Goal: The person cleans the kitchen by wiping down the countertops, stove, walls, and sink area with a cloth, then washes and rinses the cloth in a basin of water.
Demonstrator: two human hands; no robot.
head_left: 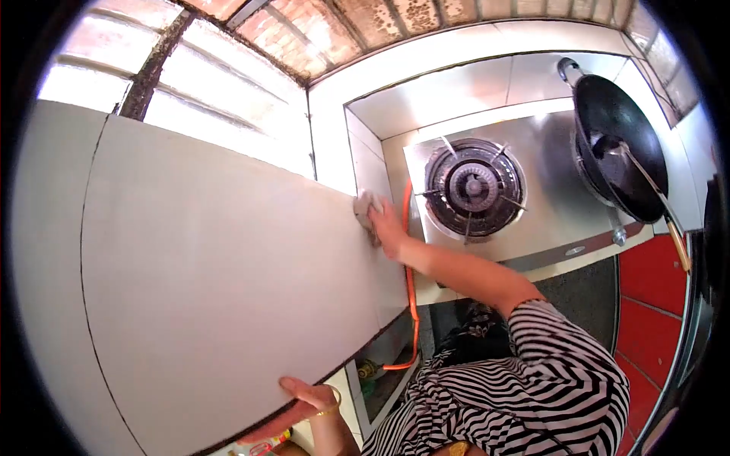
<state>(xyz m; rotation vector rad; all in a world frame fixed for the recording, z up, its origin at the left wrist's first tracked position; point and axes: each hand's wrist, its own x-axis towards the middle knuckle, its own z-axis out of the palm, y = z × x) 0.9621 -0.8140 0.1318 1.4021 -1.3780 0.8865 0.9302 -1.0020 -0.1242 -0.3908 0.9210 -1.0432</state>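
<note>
My right hand (388, 230) is closed around a greyish-brown cloth (366, 213), slightly smeared by motion. It presses the cloth against the tiled side of the white countertop (205, 266), at the corner beside the gas stove. At the countertop's near edge, my left hand (300, 399) grips the slab, thumb on top and fingers curled below the rim. A gold-coloured bracelet (332, 403) circles that wrist. Just right of the cloth stands the steel gas stove (547, 190), its round burner (473, 188) bare.
A black wok (620, 144) with a wooden-handled ladle (646, 178) in it sits on the stove's right side. An orange gas hose (412, 296) runs down between stove and countertop to a brass fitting (369, 370). Red cabinet panels (650, 277) stand at right.
</note>
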